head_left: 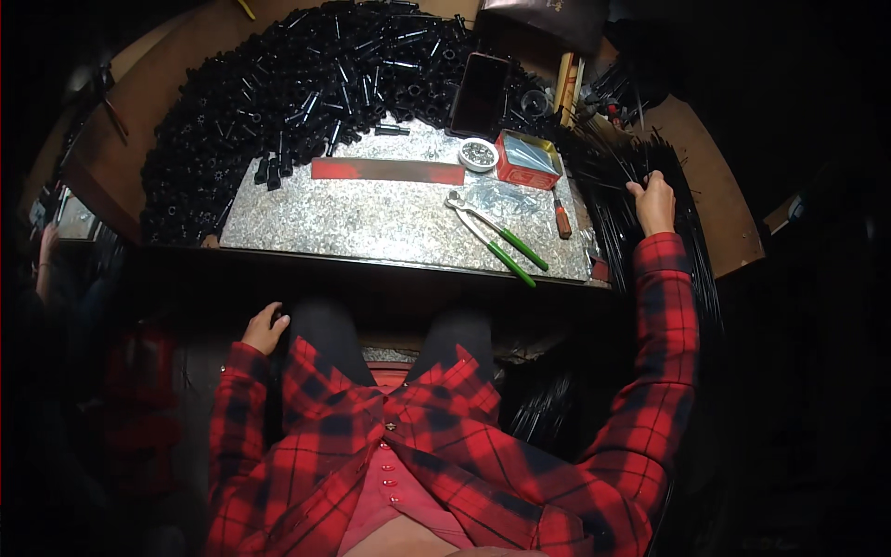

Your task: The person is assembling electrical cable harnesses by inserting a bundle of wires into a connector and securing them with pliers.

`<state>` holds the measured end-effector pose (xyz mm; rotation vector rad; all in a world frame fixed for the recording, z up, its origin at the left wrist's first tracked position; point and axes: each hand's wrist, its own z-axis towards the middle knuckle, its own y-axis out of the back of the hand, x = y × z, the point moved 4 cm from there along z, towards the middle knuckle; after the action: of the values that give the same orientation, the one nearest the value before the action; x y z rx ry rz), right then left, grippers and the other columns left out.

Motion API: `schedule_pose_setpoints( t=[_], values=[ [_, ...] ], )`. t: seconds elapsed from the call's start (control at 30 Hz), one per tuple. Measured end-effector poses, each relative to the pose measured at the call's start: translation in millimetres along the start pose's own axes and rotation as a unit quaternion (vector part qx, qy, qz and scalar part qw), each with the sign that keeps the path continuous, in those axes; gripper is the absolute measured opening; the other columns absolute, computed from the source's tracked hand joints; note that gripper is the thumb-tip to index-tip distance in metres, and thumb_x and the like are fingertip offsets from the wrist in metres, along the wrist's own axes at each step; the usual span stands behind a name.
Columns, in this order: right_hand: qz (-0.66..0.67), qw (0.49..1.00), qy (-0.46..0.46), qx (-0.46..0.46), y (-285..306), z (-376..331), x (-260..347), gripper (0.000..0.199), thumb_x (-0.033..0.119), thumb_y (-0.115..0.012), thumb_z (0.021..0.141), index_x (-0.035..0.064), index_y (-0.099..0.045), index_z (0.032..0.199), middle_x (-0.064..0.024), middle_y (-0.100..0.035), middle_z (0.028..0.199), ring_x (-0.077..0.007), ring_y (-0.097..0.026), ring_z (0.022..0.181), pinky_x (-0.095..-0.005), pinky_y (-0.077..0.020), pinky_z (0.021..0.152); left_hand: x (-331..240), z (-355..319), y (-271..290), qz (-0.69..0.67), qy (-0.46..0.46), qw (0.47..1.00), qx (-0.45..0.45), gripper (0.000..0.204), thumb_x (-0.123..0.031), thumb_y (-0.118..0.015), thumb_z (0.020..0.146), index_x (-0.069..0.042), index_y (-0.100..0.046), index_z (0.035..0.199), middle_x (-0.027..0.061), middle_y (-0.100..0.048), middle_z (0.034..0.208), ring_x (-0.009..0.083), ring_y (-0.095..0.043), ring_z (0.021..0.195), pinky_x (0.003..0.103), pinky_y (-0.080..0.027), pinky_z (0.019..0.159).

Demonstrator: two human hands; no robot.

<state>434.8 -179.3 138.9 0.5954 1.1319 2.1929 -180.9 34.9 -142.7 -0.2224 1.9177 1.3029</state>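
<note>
At the right end of the table, my right hand (655, 204) is closed in a pinch over a bundle of thin black rods (608, 200). Its fingertips grip one or more of these rods; how many I cannot tell. My left hand (265, 330) hangs low beside my left thigh, off the table, with its fingers loosely apart and nothing seen in it. Between the hands lies a speckled metal work surface (362, 218). Green-handled pliers (497, 238) rest on it with their handles spread, and a screwdriver (562, 217) with a brown-orange handle is nearest my right hand.
A large heap of black tubular parts (297, 79) covers the back and left. Toward the middle are a flat reddish strip (388, 171), a round white dish (479, 155) of small pieces, a red tin (529, 160) and a dark phone (479, 93). A curved brown board (710, 176) edges the right.
</note>
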Motion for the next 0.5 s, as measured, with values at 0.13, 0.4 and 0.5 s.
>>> schedule_pose_setpoints(
  t=[0.13,0.4,0.5],
  values=[
    [-0.003,0.998,0.016,0.062,-6.8,3.9,0.5,0.032,0.016,-0.071,0.073,-0.0026,-0.057,0.095,-0.0237,-0.062,0.090,-0.0396,-0.059,0.089,-0.0439,-0.0474,0.074,-2.8,-2.6,1.0,0.031,-0.003,0.999,0.009,0.043,-0.024,-0.057,0.085,-0.001,-0.049,0.121,0.0198,-0.060,0.106,0.0318,-0.058,0.101,0.036,-0.045,0.086],
    [-0.108,0.994,0.018,0.002,46.3,41.8,17.4,0.031,0.025,-0.067,0.077,-0.0037,-0.059,0.083,-0.0249,-0.062,0.085,-0.0422,-0.060,0.082,-0.0465,-0.0483,0.070,-19.2,-10.5,10.1,0.027,-0.016,0.999,0.029,0.043,-0.023,-0.059,0.084,-0.001,-0.049,0.120,0.0200,-0.061,0.104,0.0313,-0.059,0.099,0.035,-0.045,0.086],
    [0.027,0.999,0.018,-0.017,59.2,58.1,8.9,0.031,0.027,-0.065,0.078,-0.0032,-0.060,0.077,-0.0224,-0.063,0.076,-0.0394,-0.061,0.073,-0.0447,-0.0485,0.064,-44.1,-10.0,16.7,0.002,-0.045,0.998,0.042,0.043,-0.022,-0.060,0.084,-0.001,-0.049,0.120,0.0196,-0.061,0.104,0.0299,-0.059,0.099,0.035,-0.046,0.085]
  ],
)
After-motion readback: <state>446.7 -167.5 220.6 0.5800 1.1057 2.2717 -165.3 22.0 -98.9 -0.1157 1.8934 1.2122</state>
